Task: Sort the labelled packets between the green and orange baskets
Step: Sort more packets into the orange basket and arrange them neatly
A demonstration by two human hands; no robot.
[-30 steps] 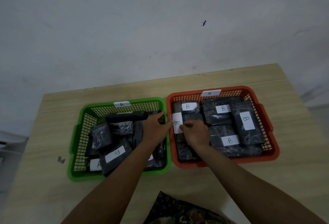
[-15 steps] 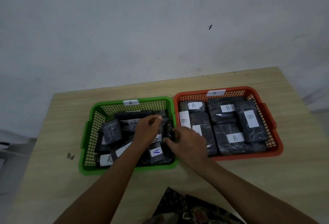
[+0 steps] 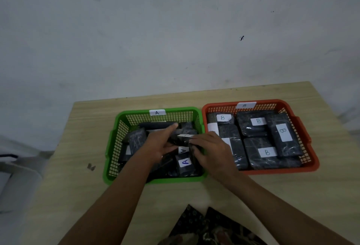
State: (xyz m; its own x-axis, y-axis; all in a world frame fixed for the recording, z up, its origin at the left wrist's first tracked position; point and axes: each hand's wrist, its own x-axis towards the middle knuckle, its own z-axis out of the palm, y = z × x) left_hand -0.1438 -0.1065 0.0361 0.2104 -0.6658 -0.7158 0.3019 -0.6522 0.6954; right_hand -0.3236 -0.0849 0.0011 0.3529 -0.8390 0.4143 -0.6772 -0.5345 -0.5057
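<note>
A grey-white wall point(image 3: 175, 30), scuffed and with a small dark mark, fills the upper half of the view. Below it a pale wood-grain table point(image 3: 321, 196) runs to the wall; a small dark speck lies near its left edge.

Two mesh baskets sit side by side toward the table's back edge, touching or nearly so. The green basket point(image 3: 113, 147), on the left, bears an "A" tag on its far rim and holds a jumbled heap of black wrapped packets, one at its front right showing a white "A" label point(image 3: 185, 162). The orange basket point(image 3: 303, 137), on the right, bears a "B" tag and holds black packets laid flat in tidy rows, each visible white label marked "B".

Both hands are over the green basket's right half. The left hand point(image 3: 157, 145) and right hand point(image 3: 210, 149) together grip one black packet point(image 3: 181, 139) between them, fingers curled around its ends, a white label on its upper edge unreadable. Patterned dark cloth shows at the table's near edge.
</note>
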